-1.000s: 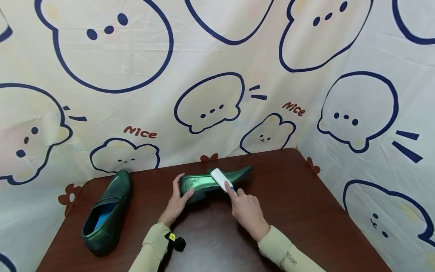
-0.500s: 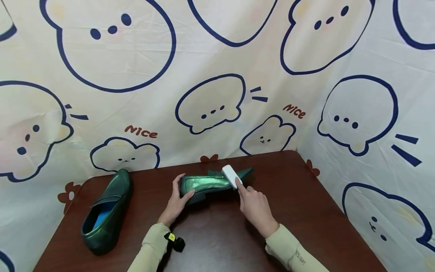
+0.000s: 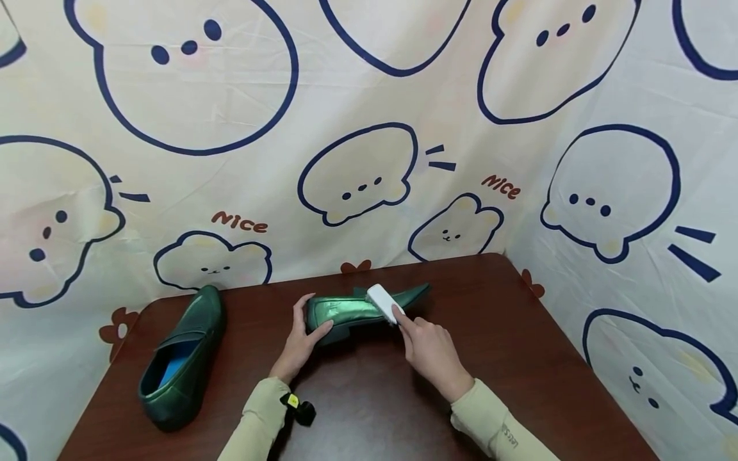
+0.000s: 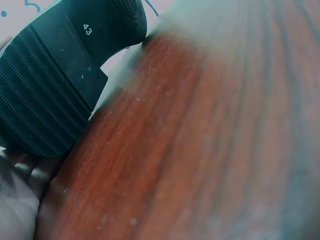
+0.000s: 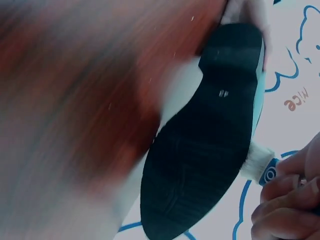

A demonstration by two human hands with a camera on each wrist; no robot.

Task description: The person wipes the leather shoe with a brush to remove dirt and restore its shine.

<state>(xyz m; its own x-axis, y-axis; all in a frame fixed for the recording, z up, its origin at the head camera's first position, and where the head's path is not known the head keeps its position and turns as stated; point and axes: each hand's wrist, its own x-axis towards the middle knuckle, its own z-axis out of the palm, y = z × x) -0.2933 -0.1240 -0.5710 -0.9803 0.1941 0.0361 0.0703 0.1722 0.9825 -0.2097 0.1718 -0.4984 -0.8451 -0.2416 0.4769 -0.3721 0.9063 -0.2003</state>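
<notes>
Compared with half a second ago, we see the white brush (image 3: pixel 385 303) has slid a little heelward on the green shoe (image 3: pixel 340 312), which is tipped sideways over the table (image 3: pixel 357 410); can't tell if it touches down. Right hand (image 3: pixel 434 355) grips the brush, mostly burying its handle. Left hand (image 3: pixel 298 342) clasps the heel end, some fingers hidden behind it, and the left wrist view crops most of that hand plus the shoe's toe.
</notes>
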